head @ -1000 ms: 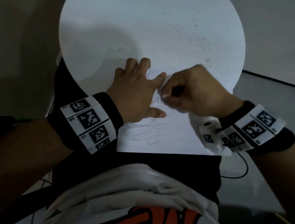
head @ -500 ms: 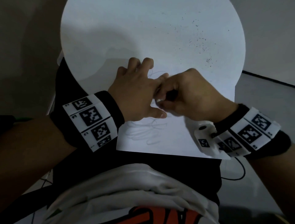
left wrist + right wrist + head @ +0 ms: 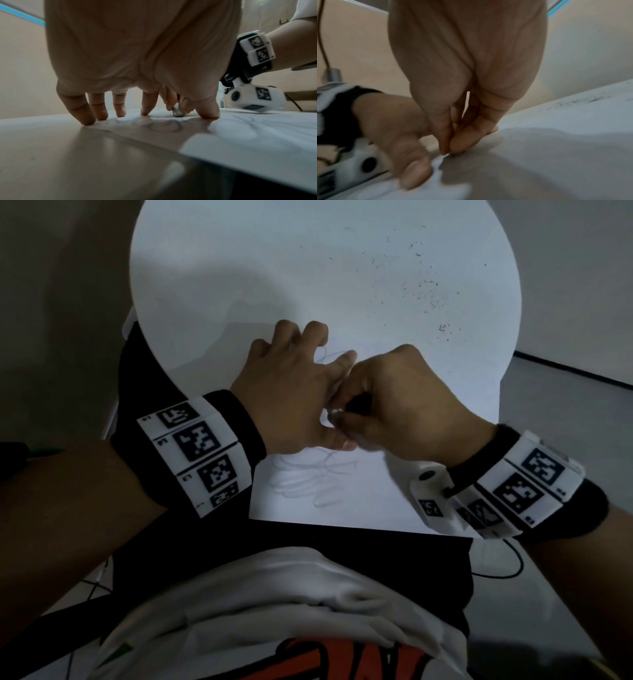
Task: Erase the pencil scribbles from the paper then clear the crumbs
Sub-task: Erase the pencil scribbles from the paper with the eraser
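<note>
Since a second ago, the right hand (image 3: 397,402) has slid leftward until its knuckles meet the left hand (image 3: 294,392). Both work on a round white counter (image 3: 239,268), where the paper (image 3: 394,494) lies at the near edge, overhanging it. Faint pencil scribbles (image 3: 315,481) remain below the hands. Dark crumbs (image 3: 424,289) lie scattered on the far right of the counter. Left fingers (image 3: 89,108) spread straight, tips pressing the sheet flat. Right fingers curl and pinch a small grey eraser (image 3: 177,112) against the paper between the left thumb and index finger. No writing is legible.
</note>
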Available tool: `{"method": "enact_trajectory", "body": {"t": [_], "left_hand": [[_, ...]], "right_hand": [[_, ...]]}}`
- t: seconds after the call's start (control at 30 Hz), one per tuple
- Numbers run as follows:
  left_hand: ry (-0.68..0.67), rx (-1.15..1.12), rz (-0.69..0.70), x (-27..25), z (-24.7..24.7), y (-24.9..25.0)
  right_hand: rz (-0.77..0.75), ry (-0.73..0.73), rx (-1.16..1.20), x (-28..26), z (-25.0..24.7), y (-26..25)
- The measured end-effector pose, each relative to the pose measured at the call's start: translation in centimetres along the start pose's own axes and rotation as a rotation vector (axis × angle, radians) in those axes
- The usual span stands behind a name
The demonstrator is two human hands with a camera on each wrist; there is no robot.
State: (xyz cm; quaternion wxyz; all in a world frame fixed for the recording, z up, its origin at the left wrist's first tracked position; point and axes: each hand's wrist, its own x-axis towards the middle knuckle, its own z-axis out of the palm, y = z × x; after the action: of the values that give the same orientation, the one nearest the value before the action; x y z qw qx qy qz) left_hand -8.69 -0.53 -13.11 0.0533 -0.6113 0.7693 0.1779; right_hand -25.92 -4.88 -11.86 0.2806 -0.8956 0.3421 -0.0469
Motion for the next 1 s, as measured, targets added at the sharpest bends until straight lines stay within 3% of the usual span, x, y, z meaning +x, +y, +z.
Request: {"method": "enact_trajectory", "body": {"t": [0.17, 0.27, 0.33, 0.4, 0.47, 0.53, 0.6, 0.67, 0.73, 0.87, 0.93, 1.0], "left_hand": [[0.008, 0.034, -0.006, 0.0, 0.1, -0.1], [0.017, 0.016, -0.004, -0.1, 0.2, 0.0], [0.017, 0.025, -0.006, -0.3, 0.5, 0.1], [0.012, 0.039, -0.008, -0.2, 0.5, 0.1], [0.021, 0.036, -0.009, -0.1, 0.4, 0.0], [0.03, 0.027, 0.002, -0.2, 0.3, 0.0], [0.023, 0.03, 0.001, -0.5, 0.5, 0.1], [0.009, 0.042, -0.002, -0.5, 0.6, 0.1], [0.006, 0.037, -0.006, -0.5, 0.6, -0.1], [0.001, 0.037, -0.001, -0.9, 0.6, 0.0], [-0.005, 0.041, -0.004, -1.1, 0.7, -0.1], [-0.006, 0.041, -0.004, -1.1, 0.7, -0.1]], "right_hand": [[0.118, 0.11, -0.006, 0.4, -1.0, 1.1], [0.015, -0.021, -0.002, -0.1, -0.2, -0.1], [0.04, -0.082, 0.012, -0.2, -1.1, 0.1], [0.1, -0.006, -0.014, 0.0, -1.9, 1.1], [0.068, 0.042, -0.042, 0.2, -1.5, 0.8], [-0.016, -0.033, -0.012, -0.1, -0.5, -0.1], [0.005, -0.107, 0.002, -0.3, -1.1, 0.2], [0.091, -0.051, -0.019, -0.1, -2.1, 1.3], [0.062, 0.025, -0.031, 0.1, -1.7, 1.2], [-0.007, -0.085, 0.024, -0.4, -0.9, 0.5], [0.053, -0.022, 0.032, -0.1, -1.5, 1.2], [0.019, 0.025, 0.027, 0.0, -1.1, 0.9]]}}
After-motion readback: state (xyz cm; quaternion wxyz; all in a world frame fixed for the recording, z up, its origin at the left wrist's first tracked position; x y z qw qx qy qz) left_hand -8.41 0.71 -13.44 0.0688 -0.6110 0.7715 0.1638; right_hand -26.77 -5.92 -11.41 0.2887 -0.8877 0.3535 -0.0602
